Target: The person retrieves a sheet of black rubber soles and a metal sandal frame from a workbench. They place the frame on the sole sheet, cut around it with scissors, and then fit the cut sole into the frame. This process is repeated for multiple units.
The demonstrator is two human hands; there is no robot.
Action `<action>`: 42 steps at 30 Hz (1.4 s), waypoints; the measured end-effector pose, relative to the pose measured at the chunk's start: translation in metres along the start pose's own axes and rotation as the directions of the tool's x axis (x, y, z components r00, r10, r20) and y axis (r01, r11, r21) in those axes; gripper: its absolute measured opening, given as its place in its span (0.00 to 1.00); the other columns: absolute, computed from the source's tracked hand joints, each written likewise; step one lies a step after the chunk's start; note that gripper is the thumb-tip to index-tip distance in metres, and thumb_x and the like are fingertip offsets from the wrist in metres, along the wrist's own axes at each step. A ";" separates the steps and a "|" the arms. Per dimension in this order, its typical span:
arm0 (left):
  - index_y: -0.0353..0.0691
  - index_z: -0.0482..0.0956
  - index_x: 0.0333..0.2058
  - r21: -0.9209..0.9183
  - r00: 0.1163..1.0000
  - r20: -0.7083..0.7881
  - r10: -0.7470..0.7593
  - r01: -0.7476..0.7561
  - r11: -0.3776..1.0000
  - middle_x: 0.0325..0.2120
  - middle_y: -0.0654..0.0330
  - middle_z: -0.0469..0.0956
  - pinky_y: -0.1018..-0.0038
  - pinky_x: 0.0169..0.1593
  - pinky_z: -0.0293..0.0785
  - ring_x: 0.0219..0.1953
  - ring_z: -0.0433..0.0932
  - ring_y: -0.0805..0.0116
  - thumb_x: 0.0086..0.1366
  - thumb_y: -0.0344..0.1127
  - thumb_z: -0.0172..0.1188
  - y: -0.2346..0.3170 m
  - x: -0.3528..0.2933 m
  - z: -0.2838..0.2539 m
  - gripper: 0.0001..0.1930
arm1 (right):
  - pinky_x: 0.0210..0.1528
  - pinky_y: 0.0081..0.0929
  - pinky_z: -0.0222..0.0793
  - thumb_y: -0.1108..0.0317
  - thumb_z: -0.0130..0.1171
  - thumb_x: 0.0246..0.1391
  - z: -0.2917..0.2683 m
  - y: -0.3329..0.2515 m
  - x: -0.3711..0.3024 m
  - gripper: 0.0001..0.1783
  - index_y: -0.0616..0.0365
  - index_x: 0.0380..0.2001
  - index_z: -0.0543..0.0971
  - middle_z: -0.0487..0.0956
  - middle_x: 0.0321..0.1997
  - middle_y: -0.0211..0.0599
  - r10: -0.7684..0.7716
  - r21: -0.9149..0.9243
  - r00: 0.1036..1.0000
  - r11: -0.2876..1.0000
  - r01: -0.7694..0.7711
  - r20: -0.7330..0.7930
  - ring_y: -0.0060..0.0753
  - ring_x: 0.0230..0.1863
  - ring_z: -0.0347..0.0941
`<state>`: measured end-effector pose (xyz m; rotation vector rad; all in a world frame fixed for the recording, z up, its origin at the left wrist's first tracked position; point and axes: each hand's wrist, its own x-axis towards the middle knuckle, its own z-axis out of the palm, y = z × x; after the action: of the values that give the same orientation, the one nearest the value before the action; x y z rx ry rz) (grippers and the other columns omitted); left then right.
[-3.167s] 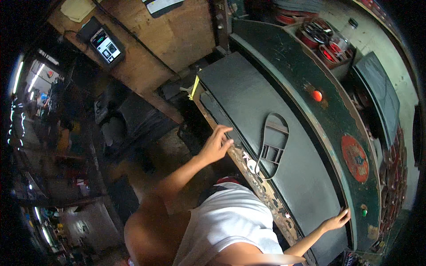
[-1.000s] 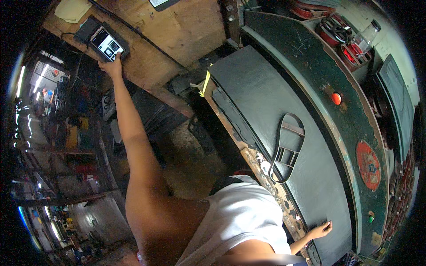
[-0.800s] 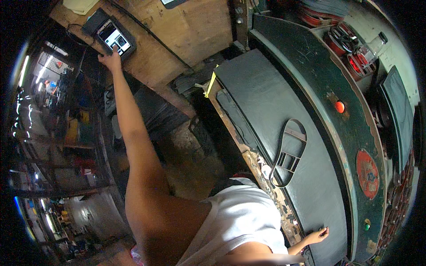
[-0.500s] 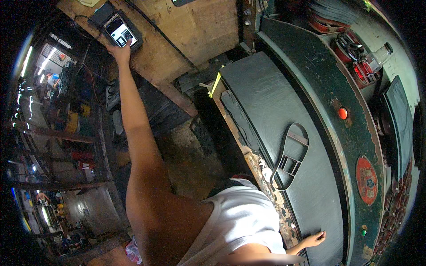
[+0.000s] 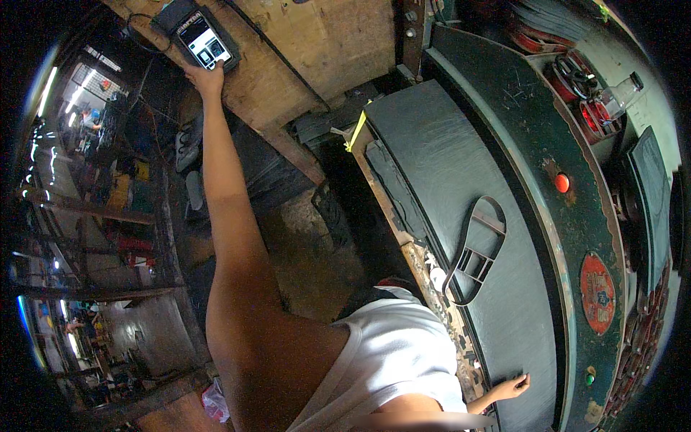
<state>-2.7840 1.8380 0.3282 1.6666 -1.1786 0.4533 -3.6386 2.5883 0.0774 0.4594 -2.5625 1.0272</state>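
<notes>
At the far left, my left hand (image 5: 209, 81) reaches out to a phone (image 5: 205, 45) with a lit screen, lying in a dark holder on a wooden board. Its thumb touches the lower part of the screen, and the other fingers spread toward the board's edge. My right hand (image 5: 512, 387) rests over the near end of a dark grey sheet (image 5: 432, 144), fingers curled together. Whatever it may hold is too small to make out. Farther up that sheet lies a sole-shaped metal cutting die (image 5: 476, 250) with crossbars inside, apart from both hands.
A green press beam (image 5: 533, 137) with a red button (image 5: 562, 182) and a green button (image 5: 590, 379) runs along the right. The wooden board (image 5: 324, 43) fills the back. Yellow tape (image 5: 358, 129) hangs at the sheet's far corner. A glass bottle (image 5: 623, 95) stands beyond the beam.
The view has shifted slightly, moving the scene a little to the right. My left thumb remains at the phone's lower screen. The right hand and the cutting die keep their places.
</notes>
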 end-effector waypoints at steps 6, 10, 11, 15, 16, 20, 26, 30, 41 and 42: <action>0.22 0.43 0.69 -0.100 0.997 -0.039 0.073 -0.076 0.992 0.68 0.32 0.53 0.53 0.75 0.46 0.72 0.52 0.36 0.50 0.36 0.78 -0.015 0.000 0.000 0.59 | 0.59 0.39 0.69 0.64 0.55 0.69 0.001 0.003 0.001 0.17 0.68 0.49 0.80 0.82 0.51 0.50 -0.002 0.001 1.000 1.000 0.002 0.009 0.48 0.52 0.77; 0.22 0.44 0.68 -0.111 0.997 -0.031 0.072 -0.075 0.991 0.68 0.32 0.53 0.53 0.75 0.47 0.71 0.53 0.37 0.52 0.37 0.77 -0.019 0.002 0.001 0.57 | 0.59 0.39 0.69 0.62 0.54 0.69 0.002 0.002 0.002 0.18 0.67 0.49 0.80 0.82 0.50 0.50 0.004 0.010 1.000 1.000 -0.004 0.010 0.48 0.52 0.77; 0.22 0.44 0.68 -0.112 0.998 -0.021 0.055 -0.057 0.992 0.68 0.32 0.52 0.53 0.75 0.48 0.71 0.53 0.37 0.52 0.37 0.77 -0.018 0.004 0.000 0.57 | 0.59 0.39 0.69 0.62 0.54 0.69 0.001 0.002 0.002 0.18 0.67 0.49 0.80 0.82 0.50 0.49 -0.004 -0.002 1.000 1.000 0.005 0.008 0.47 0.52 0.77; 0.23 0.41 0.69 -0.388 0.995 -0.094 0.022 -0.057 0.920 0.69 0.31 0.48 0.54 0.74 0.49 0.71 0.53 0.38 0.55 0.41 0.76 0.000 0.028 -0.003 0.58 | 0.58 0.38 0.70 0.64 0.54 0.69 0.001 0.000 0.003 0.16 0.67 0.49 0.80 0.82 0.50 0.49 0.028 0.018 0.999 0.999 -0.028 0.026 0.46 0.51 0.77; 0.24 0.40 0.69 -0.372 0.996 -0.077 -0.042 0.010 0.928 0.70 0.30 0.47 0.54 0.74 0.49 0.72 0.52 0.38 0.56 0.43 0.76 0.007 0.037 -0.003 0.59 | 0.58 0.38 0.70 0.64 0.54 0.69 0.000 -0.001 0.003 0.16 0.67 0.48 0.80 0.82 0.50 0.49 0.018 0.011 0.999 1.000 -0.018 0.027 0.46 0.51 0.77; 0.27 0.30 0.70 -0.295 0.982 -0.080 -0.169 0.139 0.945 0.71 0.29 0.41 0.49 0.74 0.48 0.73 0.46 0.34 0.56 0.51 0.75 0.028 0.065 -0.001 0.65 | 0.58 0.38 0.70 0.63 0.54 0.69 0.001 -0.005 0.002 0.16 0.67 0.48 0.80 0.82 0.50 0.49 0.015 0.008 1.000 1.000 -0.016 0.019 0.46 0.51 0.77; 0.27 0.29 0.70 -0.234 0.927 -0.112 -0.358 0.326 0.916 0.70 0.29 0.42 0.46 0.74 0.46 0.73 0.47 0.34 0.50 0.57 0.77 0.046 0.088 0.011 0.71 | 0.59 0.38 0.70 0.62 0.55 0.69 -0.003 -0.010 -0.004 0.18 0.68 0.49 0.80 0.82 0.50 0.49 -0.012 -0.034 1.000 0.999 0.012 0.015 0.46 0.51 0.77; 0.24 0.29 0.70 -0.178 0.865 -0.085 -0.495 0.476 0.861 0.70 0.28 0.42 0.48 0.74 0.45 0.73 0.44 0.33 0.47 0.56 0.79 0.051 0.090 0.013 0.73 | 0.59 0.38 0.69 0.61 0.55 0.69 -0.003 -0.010 -0.005 0.18 0.68 0.49 0.80 0.82 0.50 0.49 0.033 0.002 0.999 0.999 -0.033 0.008 0.46 0.52 0.76; 0.15 0.51 0.64 -0.303 0.922 -0.332 -0.199 0.095 0.948 0.64 0.30 0.56 0.52 0.68 0.57 0.66 0.58 0.38 0.60 0.49 0.70 0.038 0.022 0.001 0.50 | 0.59 0.38 0.69 0.60 0.55 0.69 0.003 0.000 -0.003 0.19 0.66 0.50 0.80 0.82 0.51 0.48 0.051 -0.004 0.999 0.999 -0.051 0.009 0.45 0.52 0.77; 0.15 0.57 0.62 -0.420 0.932 -0.229 -0.281 0.165 0.892 0.65 0.30 0.55 0.52 0.68 0.57 0.67 0.58 0.39 0.62 0.49 0.67 0.046 -0.002 -0.002 0.45 | 0.59 0.38 0.69 0.60 0.55 0.69 0.005 -0.002 -0.004 0.19 0.67 0.50 0.80 0.82 0.51 0.49 0.058 -0.022 0.998 0.998 -0.058 0.000 0.45 0.52 0.77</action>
<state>-2.8243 1.8391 0.3514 1.3125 -0.7871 0.2728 -3.6354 2.5841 0.0741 0.3818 -2.5986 1.0170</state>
